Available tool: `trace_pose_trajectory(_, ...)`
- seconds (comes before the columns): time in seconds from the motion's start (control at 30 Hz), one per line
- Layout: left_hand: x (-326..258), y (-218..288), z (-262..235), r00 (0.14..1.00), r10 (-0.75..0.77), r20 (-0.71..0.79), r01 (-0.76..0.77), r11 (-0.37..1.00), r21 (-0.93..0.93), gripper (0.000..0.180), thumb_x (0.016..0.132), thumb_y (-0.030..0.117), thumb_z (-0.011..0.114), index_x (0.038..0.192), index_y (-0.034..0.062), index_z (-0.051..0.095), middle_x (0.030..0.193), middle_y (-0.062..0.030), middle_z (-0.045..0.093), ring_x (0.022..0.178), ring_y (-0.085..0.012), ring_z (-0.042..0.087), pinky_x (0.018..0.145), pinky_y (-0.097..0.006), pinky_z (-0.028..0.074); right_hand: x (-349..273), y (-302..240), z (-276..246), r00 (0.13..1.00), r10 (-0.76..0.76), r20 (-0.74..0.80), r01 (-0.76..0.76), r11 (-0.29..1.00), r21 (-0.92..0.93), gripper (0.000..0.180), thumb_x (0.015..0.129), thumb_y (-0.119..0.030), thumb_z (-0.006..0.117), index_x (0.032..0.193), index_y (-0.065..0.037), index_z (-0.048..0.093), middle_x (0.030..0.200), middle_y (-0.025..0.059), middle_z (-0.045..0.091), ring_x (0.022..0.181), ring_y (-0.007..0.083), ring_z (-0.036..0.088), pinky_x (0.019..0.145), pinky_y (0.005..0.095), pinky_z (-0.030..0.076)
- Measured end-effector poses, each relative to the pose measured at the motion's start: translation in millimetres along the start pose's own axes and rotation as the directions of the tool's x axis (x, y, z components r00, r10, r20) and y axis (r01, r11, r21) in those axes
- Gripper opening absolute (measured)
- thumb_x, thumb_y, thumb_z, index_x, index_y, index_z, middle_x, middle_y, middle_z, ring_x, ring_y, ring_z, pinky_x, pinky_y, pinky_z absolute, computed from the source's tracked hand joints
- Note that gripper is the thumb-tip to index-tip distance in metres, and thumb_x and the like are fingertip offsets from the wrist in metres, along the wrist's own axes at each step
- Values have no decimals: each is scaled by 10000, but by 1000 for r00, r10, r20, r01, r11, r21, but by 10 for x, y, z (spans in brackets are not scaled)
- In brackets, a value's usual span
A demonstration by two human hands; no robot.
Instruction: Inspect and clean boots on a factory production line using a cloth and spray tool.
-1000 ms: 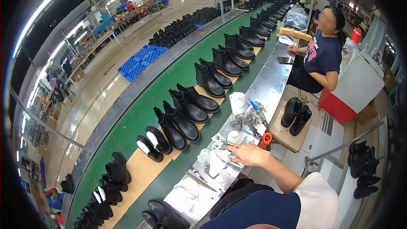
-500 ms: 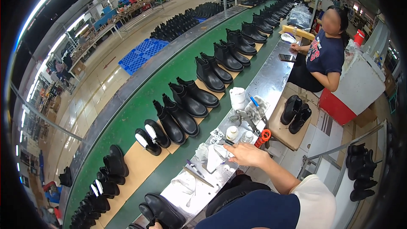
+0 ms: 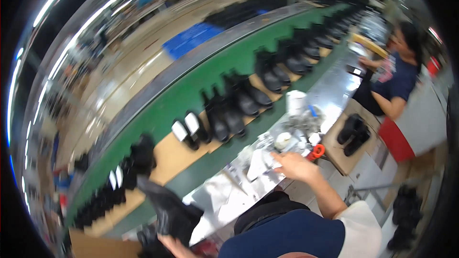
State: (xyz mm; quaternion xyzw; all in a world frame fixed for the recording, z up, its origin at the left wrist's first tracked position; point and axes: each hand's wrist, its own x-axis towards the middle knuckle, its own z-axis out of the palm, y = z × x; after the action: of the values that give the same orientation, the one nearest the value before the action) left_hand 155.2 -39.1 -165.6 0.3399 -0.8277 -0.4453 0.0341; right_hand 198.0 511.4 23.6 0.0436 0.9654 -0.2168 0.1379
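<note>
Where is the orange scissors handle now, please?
In the head view, the orange scissors handle lies on the metal worktable, right of centre, just beside the right hand and below the white roll.

Black boots (image 3: 241,100) stand in pairs on tan boards along the green conveyor belt (image 3: 191,95), running from seven o'clock up to one o'clock. A white paper roll (image 3: 296,101) stands just right of centre on the metal bench (image 3: 334,93). At three o'clock a co-worker (image 3: 394,81) sits beside a red box (image 3: 396,139). Another black pair (image 3: 353,134) rests on a small brown table (image 3: 340,155). A blue pallet (image 3: 191,40) lies at twelve o'clock.
</note>
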Motion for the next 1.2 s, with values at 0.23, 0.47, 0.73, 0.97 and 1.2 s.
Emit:
trace_pose_trajectory(0.23, -1398, -566, -832, 936, -308, -170, 240, 913, -331, 338, 784, 167, 663, 1031, -55, 602, 883, -180, 638, 701, -251, 618, 656, -391, 502, -110, -180, -112, 994, 9, -110, 3, 994, 111, 544, 821, -201, 612, 1299, -29, 416, 1075, 228, 578, 981, 393, 550, 833, 438, 435)
trace_pose_trajectory(0.47, -1147, 225, -348, 972, -235, 16, 204, 805, -558, 322, 780, 119, 657, 1041, -55, 586, 892, -161, 637, 701, -240, 623, 644, -373, 519, -247, -45, -9, 989, 94, -115, -80, 989, 123, 546, 799, -173, 638, 1276, 4, 439, 1123, 242, 564, 992, 393, 552, 837, 422, 434)
trace_pose_trajectory(0.73, -612, 1270, 282, 975, 20, 219, 168, 575, -801, 313, 775, 65, 650, 1052, -54, 569, 902, -139, 636, 700, -227, 630, 629, -353, 538, -348, 127, 18, 981, 159, -115, -147, 983, 108, 549, 809, -178, 623, 1292, -10, 424, 1100, 231, 575, 985, 388, 551, 831, 445, 438)
trace_pose_trajectory(0.97, -289, 1812, 620, 889, 295, 350, 240, 351, -905, 314, 771, 18, 644, 1063, -54, 553, 912, -119, 634, 699, -216, 636, 616, -335, 555, -215, 12, -4, 983, 161, -85, -146, 976, 160, 553, 792, -157, 643, 1285, -13, 440, 1083, 253, 579, 993, 401, 554, 834, 421, 437)
trace_pose_trajectory(1.2, 148, 2213, 796, 929, 346, 134, -190, 753, -630, 214, 697, -89, 542, 886, -48, 632, 825, -88, 646, 695, -168, 606, 647, -289, 493, -195, 24, 17, 978, 162, -135, -146, 982, 122, 542, 798, -173, 637, 1270, 5, 441, 1049, 240, 590, 941, 406, 562, 798, 453, 447)
